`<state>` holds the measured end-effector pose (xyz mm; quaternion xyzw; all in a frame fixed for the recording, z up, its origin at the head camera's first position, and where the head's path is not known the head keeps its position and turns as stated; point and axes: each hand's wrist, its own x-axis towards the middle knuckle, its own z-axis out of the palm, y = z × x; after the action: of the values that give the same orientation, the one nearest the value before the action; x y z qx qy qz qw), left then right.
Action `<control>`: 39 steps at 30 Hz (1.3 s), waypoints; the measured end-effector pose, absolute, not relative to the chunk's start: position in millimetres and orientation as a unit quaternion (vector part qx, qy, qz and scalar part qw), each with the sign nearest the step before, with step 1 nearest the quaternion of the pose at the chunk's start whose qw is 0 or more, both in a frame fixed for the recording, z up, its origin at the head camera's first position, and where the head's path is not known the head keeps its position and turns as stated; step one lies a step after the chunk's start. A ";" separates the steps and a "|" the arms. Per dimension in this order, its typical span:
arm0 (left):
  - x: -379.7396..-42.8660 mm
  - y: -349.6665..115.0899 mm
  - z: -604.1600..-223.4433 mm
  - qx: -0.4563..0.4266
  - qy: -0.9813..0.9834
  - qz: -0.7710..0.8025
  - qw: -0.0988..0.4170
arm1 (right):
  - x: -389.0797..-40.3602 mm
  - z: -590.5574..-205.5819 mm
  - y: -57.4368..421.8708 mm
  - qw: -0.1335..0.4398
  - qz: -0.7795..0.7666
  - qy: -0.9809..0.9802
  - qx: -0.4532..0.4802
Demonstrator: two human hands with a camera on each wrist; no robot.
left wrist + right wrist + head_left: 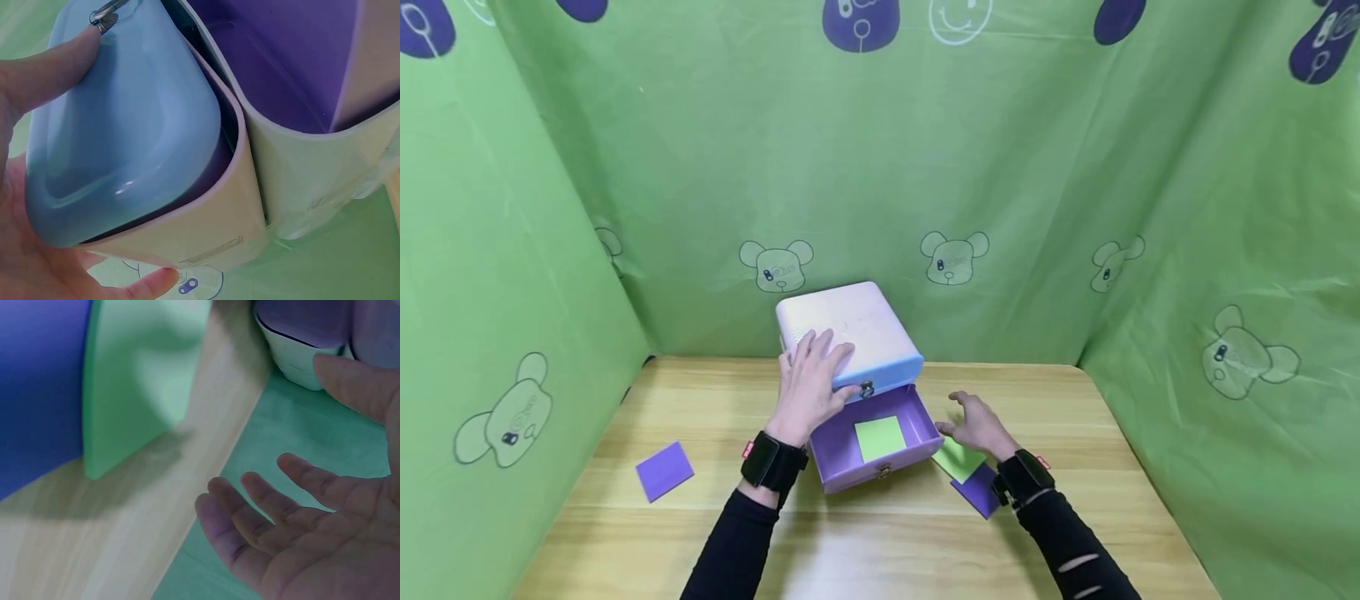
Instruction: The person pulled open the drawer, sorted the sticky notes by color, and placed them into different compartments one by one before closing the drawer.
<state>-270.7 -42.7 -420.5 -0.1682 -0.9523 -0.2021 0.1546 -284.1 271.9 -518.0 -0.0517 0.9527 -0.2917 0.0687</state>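
Note:
A pale two-tier drawer box [850, 321] stands at the back of the table. My left hand [808, 379] rests on its top, fingers spread, with the thumb on the blue upper drawer front [131, 112] beside a metal ring pull [106, 12]. Below, the purple drawer [838, 446] is pulled out, and a light green card [880, 437] lies in it. To the right, my right hand [977, 425] hovers by the drawer corner, fingers loosely spread and holding nothing. Under it, a green card [140, 375] overlaps a purple card [40, 387].
Another purple card [664, 472] lies alone on the left of the wooden table [880, 550]. Green printed cloth [865, 167] hangs behind the table and along both sides, close behind the drawer box.

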 end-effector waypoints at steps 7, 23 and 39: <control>-269.9 -40.9 -419.5 -0.165 -0.955 -0.195 0.151 | -280.0 -530.6 271.0 0.086 -0.263 0.960 -0.052; -266.2 -39.1 -420.4 -0.163 -0.954 -0.199 0.152 | -264.6 -545.4 268.5 0.095 -0.189 0.976 -0.043; -268.7 -41.1 -424.2 -0.168 -0.954 -0.187 0.162 | -268.1 -548.8 269.4 0.083 -0.176 0.981 -0.026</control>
<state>-268.7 -41.1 -424.2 -0.1680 -0.9543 -0.1872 0.1616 -268.1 269.4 -548.8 -0.0263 0.9805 -0.1762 0.0825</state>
